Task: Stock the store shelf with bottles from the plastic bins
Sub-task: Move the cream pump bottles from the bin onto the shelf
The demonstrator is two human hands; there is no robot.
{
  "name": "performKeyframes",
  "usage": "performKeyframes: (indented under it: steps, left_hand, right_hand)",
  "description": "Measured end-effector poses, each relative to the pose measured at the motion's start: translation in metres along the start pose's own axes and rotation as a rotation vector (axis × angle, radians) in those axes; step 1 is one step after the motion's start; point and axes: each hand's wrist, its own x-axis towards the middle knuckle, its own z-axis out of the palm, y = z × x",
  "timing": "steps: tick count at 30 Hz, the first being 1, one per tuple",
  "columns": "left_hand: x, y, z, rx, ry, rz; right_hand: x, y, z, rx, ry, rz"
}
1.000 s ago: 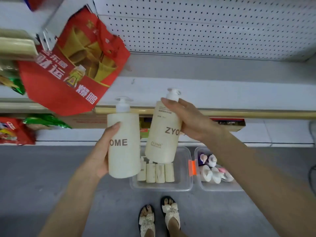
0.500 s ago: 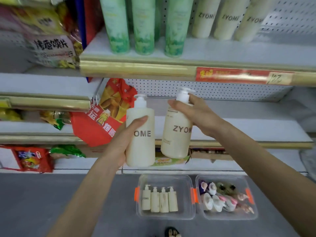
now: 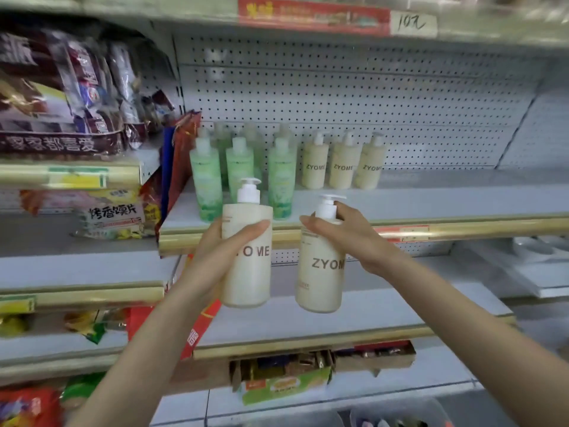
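While my left hand (image 3: 226, 252) gripped a cream bottle (image 3: 246, 278) and my right hand (image 3: 349, 238) clasped a second bottle (image 3: 320, 278) by its neck, both hung near the shelf (image 3: 446, 198) lip, three matching bottles (image 3: 341, 164) far behind; the bins (image 3: 431, 408) had dropped nearly from view.

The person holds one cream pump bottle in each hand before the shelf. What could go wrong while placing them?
1. The right hand grips its cream plastic pump bottle only near the neck, tilted; it might slip or strike the gold shelf edge.
2. The green pump bottles stand close to the front; the cream bottle in the left hand could knock them over.
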Motion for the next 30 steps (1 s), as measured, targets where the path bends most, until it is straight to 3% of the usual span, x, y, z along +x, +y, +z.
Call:
performKeyframes:
  steps: [8,16,21,30]
  left_hand:
    - [0.020,0.050,0.023,0.086,0.015,0.126]
    - [0.044,0.057,0.053,0.146,0.102,0.222]
    - [0.059,0.053,0.062,0.198,0.202,0.210]
    - [0.073,0.052,0.067,0.234,0.331,0.163]
  right_hand:
    - [0.018,-0.023,-0.041,-0.022,0.047,-0.071]
    - [0.068,0.005,-0.087,-0.060,0.048,-0.042]
    - [0.115,0.021,-0.100,-0.121,0.036,-0.015]
    - [0.214,0.034,-0.089,-0.265,0.132,-0.153]
